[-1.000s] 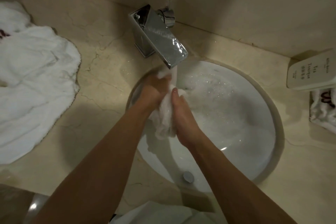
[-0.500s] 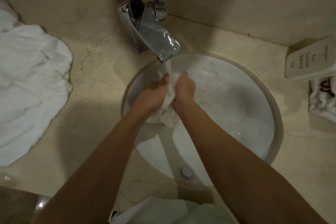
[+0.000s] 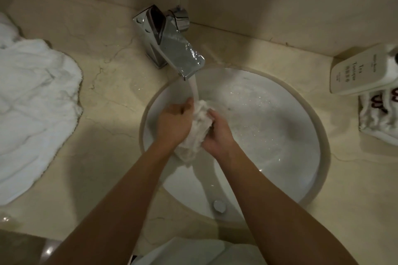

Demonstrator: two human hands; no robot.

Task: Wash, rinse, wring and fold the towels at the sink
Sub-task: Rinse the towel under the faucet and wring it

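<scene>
A small white towel is held bunched at the centre of the frame, over the left part of the basin, directly under the water stream. The stream lands on the towel's upper end. The towel is gripped from the left by the left hand, whose fingers are curled round its upper part. It is pressed from the right by the right hand, whose fingers are curled into the cloth. The towel's lower end hangs out between the two wrists.

The stream is fed by a chrome faucet set above the basin, in the upper middle of the frame. Bubbles and wet glints are seen on the basin's right side, and a drain cap sits at its lower edge. A large white towel is spread on the counter at the left edge. At the right edge, a white bottle lies above a folded cloth with dark red marks.
</scene>
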